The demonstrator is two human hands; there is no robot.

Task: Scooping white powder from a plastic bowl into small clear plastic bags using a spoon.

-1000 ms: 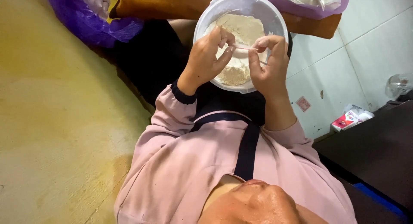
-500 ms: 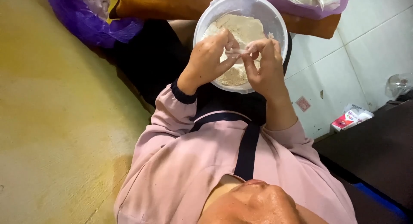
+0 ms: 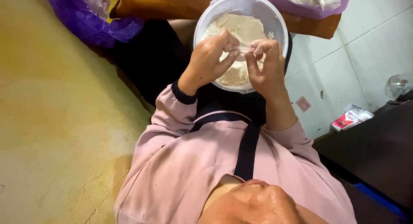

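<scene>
A white plastic bowl [image 3: 201,27] with pale flour or dough [image 3: 241,24] in it rests on my lap. Both hands are held over it. My left hand [image 3: 211,62] and my right hand [image 3: 266,67] are close together, and their fingertips pinch a small pale piece of dough [image 3: 244,49] between them. My pink sleeves and the dark strap across my chest fill the lower half of the head view.
A purple plastic bag [image 3: 86,17] lies at the top left beside a brown surface [image 3: 172,4]. A purple tray of white pieces [image 3: 309,4] sits beyond the bowl. White tiles [image 3: 365,39], a small red and white packet [image 3: 350,118] and a dark surface [image 3: 374,151] are on the right.
The hands have come closer together. A thin pale strip stretched between them a second ago is now gathered into a small piece between the fingertips.
</scene>
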